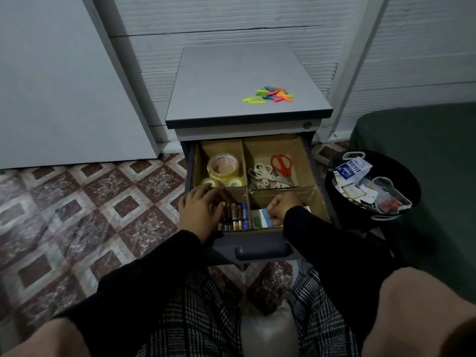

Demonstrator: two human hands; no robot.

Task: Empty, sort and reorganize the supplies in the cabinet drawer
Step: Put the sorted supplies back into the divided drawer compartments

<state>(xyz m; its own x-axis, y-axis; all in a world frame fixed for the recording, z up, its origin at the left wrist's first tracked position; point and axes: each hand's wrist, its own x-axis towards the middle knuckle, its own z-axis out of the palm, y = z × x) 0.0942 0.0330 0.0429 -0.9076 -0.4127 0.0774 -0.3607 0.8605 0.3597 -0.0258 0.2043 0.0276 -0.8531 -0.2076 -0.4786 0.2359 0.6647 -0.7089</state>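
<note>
my left hand point(199, 211) lies flat with straight fingers over the batteries point(235, 215) in the front left compartment of the open drawer point(260, 249). behind it sit the tape rolls point(223, 168). my right hand point(282, 206) curls its fingers around a small pack of coloured tabs point(262, 219) in the front right compartment, with scissors point(282, 164) in the compartment behind. loose coloured tabs point(271, 94) lie on the cabinet top point(219, 81). a black bin point(371, 186) of scraps stands to the right.
</note>
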